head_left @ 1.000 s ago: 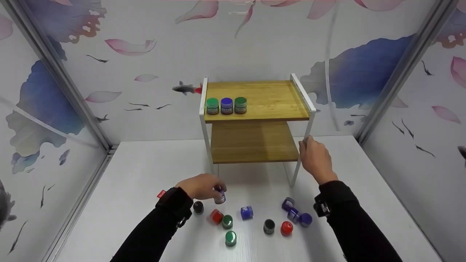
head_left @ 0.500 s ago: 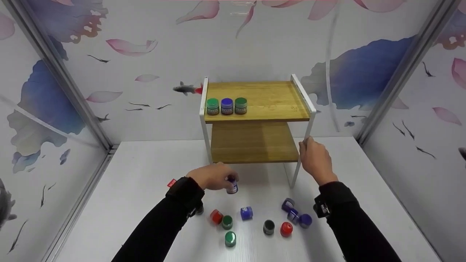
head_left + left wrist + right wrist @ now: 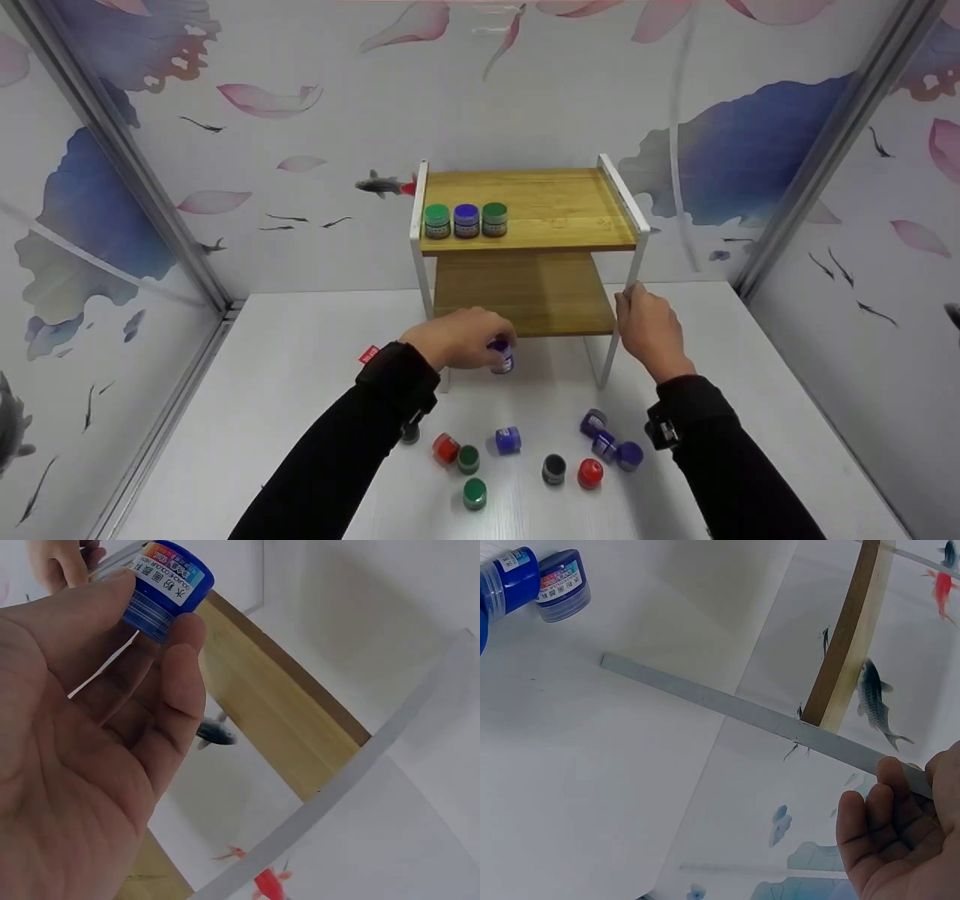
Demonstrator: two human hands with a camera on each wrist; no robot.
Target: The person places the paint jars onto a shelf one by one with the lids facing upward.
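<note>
Patterned walls enclosed a white desk, on which a two-tier shelf stood towards the back. Two arms in black sleeves reached in from the near side. The right grip was closed, its fingers curled at the shelf's right front post, and seemed to steady the frame. The left grip was closed only as far as a jar's width, with thumb and fingertips pinching one blue jar. Smaller still were the other jars: three stood in a row at the left front of the upper board, capped green, blue and green. More were scattered over the desk, some upright and some on their sides, among them a red-capped jar, a black one and a cluster of purple-blue ones near the right sleeve. The pinched jar was off the desk, just by the front edge of the lower board, held close to upright. The step in hand looked like carrying this jar to the shelf, most likely to one of its boards; which one could not be told. The next move called for raising it clear of the board's edge and keeping it level, with the frame held firm.
</note>
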